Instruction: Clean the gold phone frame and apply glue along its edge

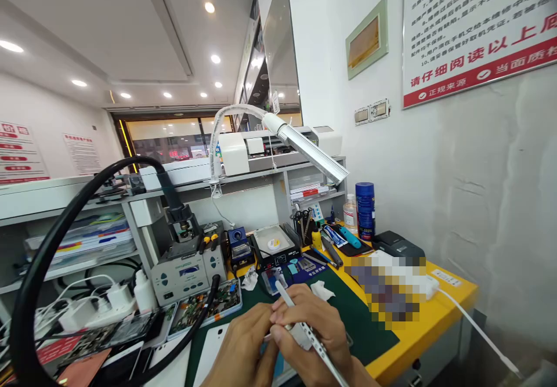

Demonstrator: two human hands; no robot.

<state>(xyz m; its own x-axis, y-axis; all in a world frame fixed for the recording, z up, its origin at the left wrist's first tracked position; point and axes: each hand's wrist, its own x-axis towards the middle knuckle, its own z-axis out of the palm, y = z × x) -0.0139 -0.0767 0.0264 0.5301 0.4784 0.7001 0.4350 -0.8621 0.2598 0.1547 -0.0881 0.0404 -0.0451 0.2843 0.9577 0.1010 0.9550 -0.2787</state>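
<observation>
Both hands meet low in the middle of the head view, above a green mat (365, 323). My right hand (311, 329) is closed around a slim silver-white tool (319, 349) with small holes along its shaft, slanting from upper left to lower right. My left hand (246, 346) has its fingers bent and pressed together beside the right fingertips. A small pale piece shows between the hands, too hidden to name. Below the left hand lies a white flat device (210, 349), partly covered by that hand.
A black hose (56, 219) arcs across the left, in front of a grey hot-air station (180, 279). A tray of circuit boards (226, 300) stands left of the mat. A lamp (313, 152) hangs above. Behind are a blue can (364, 210) and a yellow bottle (316, 239).
</observation>
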